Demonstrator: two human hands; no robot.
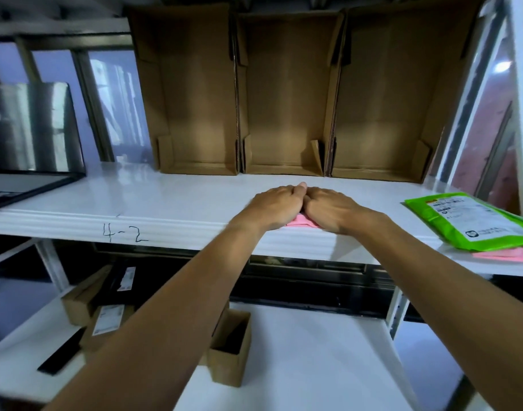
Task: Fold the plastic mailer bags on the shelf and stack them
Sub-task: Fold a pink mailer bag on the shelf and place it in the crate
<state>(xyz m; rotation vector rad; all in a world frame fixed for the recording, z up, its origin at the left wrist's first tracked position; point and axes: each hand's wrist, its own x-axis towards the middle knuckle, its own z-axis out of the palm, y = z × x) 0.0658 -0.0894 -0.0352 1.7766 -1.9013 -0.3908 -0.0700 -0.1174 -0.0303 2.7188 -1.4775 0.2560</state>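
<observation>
Three open cardboard boxes point(284, 99) show bare brown insides. In front, the left hand point(279, 207) and right hand point(328, 210) press flat on a mostly hidden pink bag point(299, 222) at the shelf point(165, 197) edge. A green bag point(474, 221) is cut off on the right.

Shelf point(165, 197) holds cardboard boxes point(284, 114); pink mailer point(299, 222); green mailer point(474, 223).

You're getting open shelf point(165, 197) leftward; cardboard trays point(284, 114) are blocking behind, green mailer point(468, 221) probably crowding your right.

Pink mailer point(299, 222) flat at shelf point(165, 200) front edge, mostly covered; green labelled mailer point(474, 221) atop pink mailers point(506, 256), right.
</observation>
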